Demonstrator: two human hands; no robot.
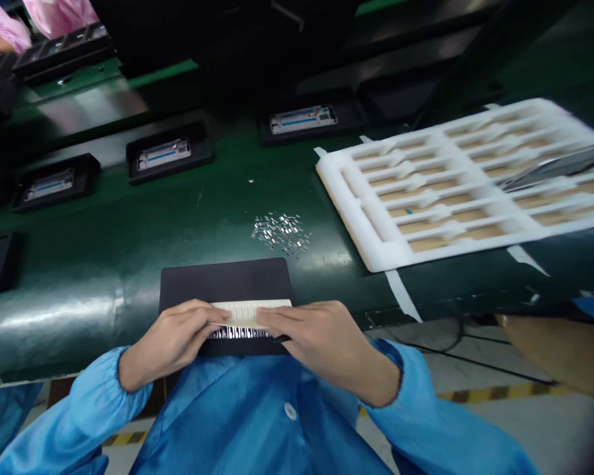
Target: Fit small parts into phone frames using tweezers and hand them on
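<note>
Over a black mat [222,280] at the front edge of the bench, both my hands grip a cream-coloured strip [242,310] with fine ridges. My left hand [175,333] is closed on its left end, and my right hand [321,333] on its right end. Just below the strip, a row of small shiny metal pieces [240,332] shows between my hands. What joins these pieces to the strip, if anything, cannot be made out. Beyond the mat lies a scattered pile of tiny silvery pieces [282,232].
A white foam tray [344,173] with slots is taped down at the right, a flat grey item [564,165] on it. Black trays [133,173] holding phone-like parts line the green bench [218,211]. Another person's pink sleeve [62,14] shows at the upper left.
</note>
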